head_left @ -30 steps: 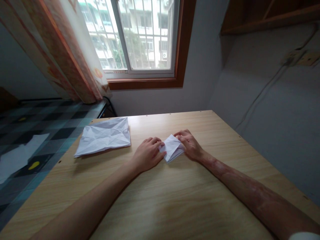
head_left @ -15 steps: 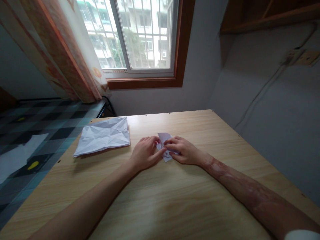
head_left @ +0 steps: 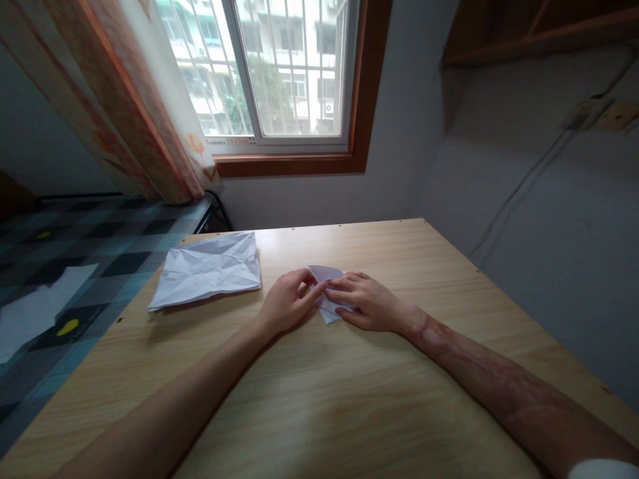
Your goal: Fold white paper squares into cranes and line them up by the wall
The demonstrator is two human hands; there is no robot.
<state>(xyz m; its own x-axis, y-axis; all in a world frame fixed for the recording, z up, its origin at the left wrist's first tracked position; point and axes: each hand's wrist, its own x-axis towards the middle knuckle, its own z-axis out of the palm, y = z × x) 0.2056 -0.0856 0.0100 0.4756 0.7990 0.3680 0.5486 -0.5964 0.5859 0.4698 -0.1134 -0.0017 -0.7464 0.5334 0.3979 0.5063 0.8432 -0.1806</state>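
A small folded piece of white paper (head_left: 329,313) lies on the wooden table (head_left: 319,392), between my two hands. My left hand (head_left: 289,299) pinches the paper's left edge, thumb stretched toward its middle. On the other side, my right hand (head_left: 367,299) lies over the paper, its fingers stretched out and pressing it against the tabletop. One pointed flap stands up at the far side, and the right part of the paper is hidden under my fingers.
A larger creased, folded white sheet (head_left: 207,271) lies at the table's far left. Left of the table is a bed with a checked cover (head_left: 124,233) and loose paper (head_left: 47,306) on it. A wall (head_left: 549,233) runs along the right, below a wooden shelf (head_left: 539,46).
My left thumb has moved up and right across the paper, closer to the right fingertips. The paper's upper flap has shifted slightly left and lies flatter. My right hand has barely moved.
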